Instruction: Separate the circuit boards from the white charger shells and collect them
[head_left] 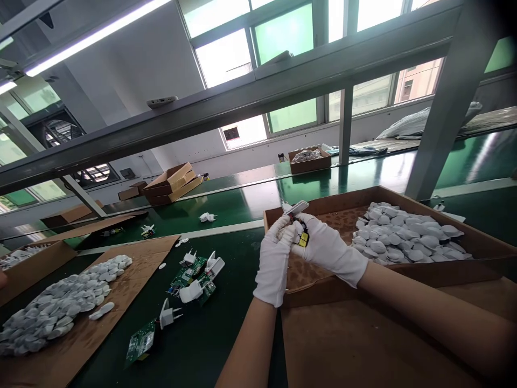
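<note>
Both my hands wear white gloves and meet over the near left edge of a cardboard tray point(379, 189). My left hand point(272, 264) is closed around a white plug housing point(298, 208), whose flat side sticks up above the fingers. Pressed close beside it, my right hand point(325, 245) pinches a small circuit board with a yellow transformer point(302, 238). Gloved fingers hide where the housing and the board meet. Left of my hands, several white plug housings point(191, 291) lie with green circuit boards point(141, 340) on the green belt.
White oval covers point(404, 234) are heaped in the tray's right part. More white covers point(60, 307) cover a cardboard sheet point(157, 245) at left. Behind stand an open carton point(310, 166) and cardboard boxes point(172, 183). A metal post point(448, 108) rises behind the tray.
</note>
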`<state>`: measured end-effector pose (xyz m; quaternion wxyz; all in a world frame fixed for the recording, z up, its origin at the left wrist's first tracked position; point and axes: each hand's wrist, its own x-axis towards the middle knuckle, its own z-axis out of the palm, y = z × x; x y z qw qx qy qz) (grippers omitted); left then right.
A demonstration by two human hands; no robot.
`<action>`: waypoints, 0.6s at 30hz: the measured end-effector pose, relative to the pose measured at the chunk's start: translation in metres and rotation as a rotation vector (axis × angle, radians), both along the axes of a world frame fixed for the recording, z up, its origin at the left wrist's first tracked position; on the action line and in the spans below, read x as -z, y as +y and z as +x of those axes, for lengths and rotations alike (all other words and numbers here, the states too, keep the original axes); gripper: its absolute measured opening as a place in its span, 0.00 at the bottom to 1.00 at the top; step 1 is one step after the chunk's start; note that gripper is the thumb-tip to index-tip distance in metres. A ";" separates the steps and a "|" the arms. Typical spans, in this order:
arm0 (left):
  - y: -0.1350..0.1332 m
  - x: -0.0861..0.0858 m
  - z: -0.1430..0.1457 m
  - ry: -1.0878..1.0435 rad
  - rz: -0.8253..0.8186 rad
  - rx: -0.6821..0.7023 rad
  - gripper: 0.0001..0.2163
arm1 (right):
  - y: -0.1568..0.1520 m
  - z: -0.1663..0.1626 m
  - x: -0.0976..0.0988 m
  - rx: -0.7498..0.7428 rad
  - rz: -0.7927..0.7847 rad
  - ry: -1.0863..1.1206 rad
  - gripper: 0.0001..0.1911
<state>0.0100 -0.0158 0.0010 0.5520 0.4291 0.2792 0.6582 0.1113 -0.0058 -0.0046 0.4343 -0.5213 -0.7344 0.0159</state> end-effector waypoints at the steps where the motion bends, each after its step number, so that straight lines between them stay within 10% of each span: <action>1: 0.001 0.001 0.001 0.001 0.007 0.002 0.12 | 0.001 0.000 0.000 -0.013 0.003 -0.005 0.26; 18: -0.003 0.008 -0.011 -0.009 -0.155 0.505 0.13 | 0.006 0.008 0.009 -0.254 0.277 0.064 0.35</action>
